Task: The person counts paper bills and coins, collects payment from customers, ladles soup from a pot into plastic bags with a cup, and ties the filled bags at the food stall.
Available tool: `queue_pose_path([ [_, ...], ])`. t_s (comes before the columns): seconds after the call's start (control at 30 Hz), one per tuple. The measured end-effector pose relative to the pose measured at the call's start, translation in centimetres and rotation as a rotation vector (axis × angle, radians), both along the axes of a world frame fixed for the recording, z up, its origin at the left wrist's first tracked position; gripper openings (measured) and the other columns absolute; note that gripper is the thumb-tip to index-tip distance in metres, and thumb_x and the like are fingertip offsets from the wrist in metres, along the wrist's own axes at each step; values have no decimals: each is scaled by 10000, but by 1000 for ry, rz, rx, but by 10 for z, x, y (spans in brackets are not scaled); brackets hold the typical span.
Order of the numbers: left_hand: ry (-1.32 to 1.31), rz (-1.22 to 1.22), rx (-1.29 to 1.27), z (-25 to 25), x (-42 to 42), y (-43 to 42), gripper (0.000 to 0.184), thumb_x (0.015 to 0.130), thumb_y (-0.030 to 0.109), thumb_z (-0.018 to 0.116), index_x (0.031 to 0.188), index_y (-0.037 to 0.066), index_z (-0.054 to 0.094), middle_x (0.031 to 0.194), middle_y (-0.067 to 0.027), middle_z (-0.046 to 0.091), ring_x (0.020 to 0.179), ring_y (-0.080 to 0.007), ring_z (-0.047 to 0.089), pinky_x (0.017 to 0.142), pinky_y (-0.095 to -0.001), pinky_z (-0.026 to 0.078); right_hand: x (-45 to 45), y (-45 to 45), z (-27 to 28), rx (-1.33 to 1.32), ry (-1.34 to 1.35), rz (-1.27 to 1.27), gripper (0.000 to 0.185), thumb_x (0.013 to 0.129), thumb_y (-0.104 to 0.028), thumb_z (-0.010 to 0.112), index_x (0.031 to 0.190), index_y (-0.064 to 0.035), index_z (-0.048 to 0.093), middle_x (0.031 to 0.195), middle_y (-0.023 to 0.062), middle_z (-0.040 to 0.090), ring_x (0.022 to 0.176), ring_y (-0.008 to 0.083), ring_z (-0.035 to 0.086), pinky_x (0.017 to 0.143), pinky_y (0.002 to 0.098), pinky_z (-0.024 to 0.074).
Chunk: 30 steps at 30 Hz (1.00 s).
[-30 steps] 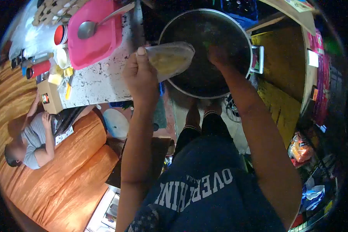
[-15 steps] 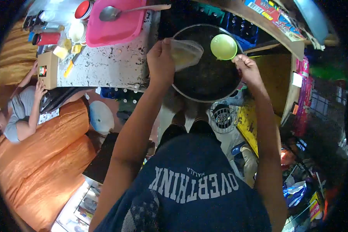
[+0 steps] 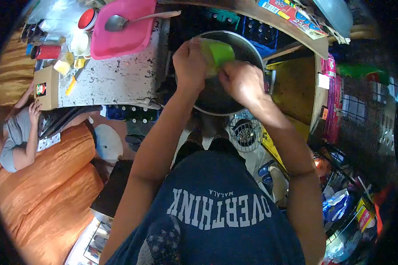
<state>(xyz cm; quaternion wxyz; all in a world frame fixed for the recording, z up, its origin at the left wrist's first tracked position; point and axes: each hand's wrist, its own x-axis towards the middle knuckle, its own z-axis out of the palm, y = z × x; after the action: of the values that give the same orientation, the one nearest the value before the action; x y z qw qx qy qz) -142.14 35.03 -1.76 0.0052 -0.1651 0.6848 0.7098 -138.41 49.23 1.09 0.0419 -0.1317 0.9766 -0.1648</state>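
A large round pot [image 3: 210, 98] with a pale metal rim and a dark inside stands in front of me. Above it, my left hand [image 3: 190, 65] is closed on the edge of a clear plastic bag [image 3: 209, 67]. My right hand [image 3: 244, 83] grips a light green plastic bowl [image 3: 222, 53], which is tipped on its side against the bag's mouth. Motion blurs the bowl, and whether anything is flowing from it I cannot tell. Part of the bag is hidden behind the bowl and my left fingers.
Left of the pot, a worn white table [image 3: 115, 79] bears a pink tray [image 3: 119, 42], a large spoon [image 3: 116, 23], a red-lidded jar [image 3: 47, 52] and a yellow-handled knife [image 3: 70, 87]. A person [image 3: 20, 137] at far left touches a cardboard box [image 3: 47, 95]. A wooden shelf edge [image 3: 234, 15] crosses behind.
My right hand has brought the green bowl leftward to the plastic bag and tilted it. My left hand stays on the bag. The whole view has shifted slightly.
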Motion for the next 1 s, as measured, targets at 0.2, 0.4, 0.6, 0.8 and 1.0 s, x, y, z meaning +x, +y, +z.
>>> queue_pose_path([
  [0.2, 42, 70, 240, 6, 8, -7, 280, 988, 220, 462, 1066, -5, 609, 876, -72, 633, 734, -151, 595, 650, -298, 496, 4, 8, 5, -19, 226, 197, 118, 807, -192, 612, 745, -92, 602, 692, 108, 609, 655, 315, 617, 583, 418, 507],
  [0.4, 34, 221, 412, 43, 19, -49, 313, 981, 233, 465, 1037, -32, 621, 842, -38, 610, 711, -85, 516, 638, -238, 429, 1, 0, 41, -565, 164, 90, 67, 817, -95, 655, 781, -39, 668, 759, 83, 657, 677, 198, 633, 631, 312, 509],
  [0.6, 49, 304, 174, 89, 59, -121, 318, 974, 234, 472, 1093, -23, 616, 803, -2, 556, 673, -79, 425, 633, -223, 389, -76, -68, 54, -728, -122, -85, 214, 910, -204, 594, 883, -1, 656, 670, 18, 562, 660, 90, 517, 639, 247, 426],
  [0.8, 151, 64, -1118, 98, 104, -208, 505, 739, 134, 576, 1220, -16, 561, 1168, -163, 616, 1069, -282, 586, 941, -394, 442, -181, -232, -86, -241, 70, 267, 218, 803, -92, 507, 846, 6, 697, 834, 194, 676, 813, 321, 663, 735, 432, 518],
  [1.0, 38, 424, -293, 108, 137, -265, 424, 889, 237, 499, 1248, 15, 545, 1199, -126, 551, 1089, -254, 531, 897, -385, 456, -160, -204, 34, -547, 247, 93, 277, 783, -225, 631, 994, -46, 648, 939, 152, 659, 882, 324, 617, 869, 451, 453],
])
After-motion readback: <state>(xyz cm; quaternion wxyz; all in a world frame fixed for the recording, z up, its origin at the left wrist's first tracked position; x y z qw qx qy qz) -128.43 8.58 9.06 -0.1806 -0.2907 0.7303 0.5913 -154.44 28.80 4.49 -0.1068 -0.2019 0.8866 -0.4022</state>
